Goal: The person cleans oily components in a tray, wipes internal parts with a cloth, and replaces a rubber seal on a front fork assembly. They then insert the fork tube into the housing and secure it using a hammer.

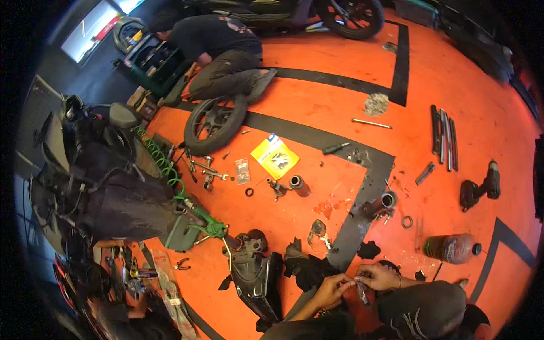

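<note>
My left hand (332, 289) and my right hand (378, 277) meet low in the picture, between my knees. Fingers of both are pinched together at the top of a small clear plastic packet (362, 293). What the packet contains is too small to make out. A crumpled black cloth (309, 268) lies just left of my hands. Beyond them on the orange floor are a dark, jagged flat piece (369, 250) and an upright metal fork tube part (386, 201).
A partly dismantled motorcycle (113, 204) stands at left, beside a loose wheel (215, 122) and a kneeling person (218, 54). A yellow packet (275, 156), several tools, metal rods (445, 136), a cordless drill (481, 187) and a plastic bottle (450, 248) lie about. Another person's arm (137, 306) shows lower left.
</note>
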`<move>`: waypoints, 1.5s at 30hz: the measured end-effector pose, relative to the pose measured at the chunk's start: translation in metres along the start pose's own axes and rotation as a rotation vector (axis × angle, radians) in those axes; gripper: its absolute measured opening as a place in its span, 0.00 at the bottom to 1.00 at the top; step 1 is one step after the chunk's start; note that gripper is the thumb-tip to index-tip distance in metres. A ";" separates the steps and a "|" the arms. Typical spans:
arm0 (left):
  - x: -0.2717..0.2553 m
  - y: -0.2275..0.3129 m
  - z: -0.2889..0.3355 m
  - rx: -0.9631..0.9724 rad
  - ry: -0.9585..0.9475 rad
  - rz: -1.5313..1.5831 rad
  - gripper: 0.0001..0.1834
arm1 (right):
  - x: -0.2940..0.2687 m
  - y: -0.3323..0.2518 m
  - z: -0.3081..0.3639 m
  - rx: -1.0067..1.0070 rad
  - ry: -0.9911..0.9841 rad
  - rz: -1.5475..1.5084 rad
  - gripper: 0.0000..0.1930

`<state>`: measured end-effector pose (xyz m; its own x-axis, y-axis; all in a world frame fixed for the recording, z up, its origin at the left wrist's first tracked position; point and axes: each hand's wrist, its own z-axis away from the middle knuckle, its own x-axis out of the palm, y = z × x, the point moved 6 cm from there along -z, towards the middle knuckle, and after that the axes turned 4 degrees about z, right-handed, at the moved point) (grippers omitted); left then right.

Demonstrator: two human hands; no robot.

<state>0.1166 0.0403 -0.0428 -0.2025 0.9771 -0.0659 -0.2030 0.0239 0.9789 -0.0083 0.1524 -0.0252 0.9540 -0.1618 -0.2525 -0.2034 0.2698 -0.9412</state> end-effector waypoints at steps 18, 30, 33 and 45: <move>0.008 0.015 -0.003 0.432 0.233 -0.263 0.07 | 0.015 0.047 -0.011 0.007 0.031 -0.139 0.11; 0.016 0.020 0.004 0.551 0.336 -0.385 0.08 | 0.035 0.102 -0.015 0.085 0.088 0.652 0.10; 0.020 0.039 0.000 0.514 0.257 -0.364 0.07 | 0.016 0.074 -0.020 0.295 0.388 -0.153 0.12; 0.017 0.046 -0.005 0.533 0.036 -0.480 0.10 | 0.000 0.070 -0.031 0.170 0.543 -0.524 0.06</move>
<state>0.0989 0.0572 0.0003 -0.2420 0.8255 -0.5099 0.2161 0.5582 0.8011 -0.0291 0.1421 -0.0978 0.6655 -0.7396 0.1009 0.3237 0.1641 -0.9318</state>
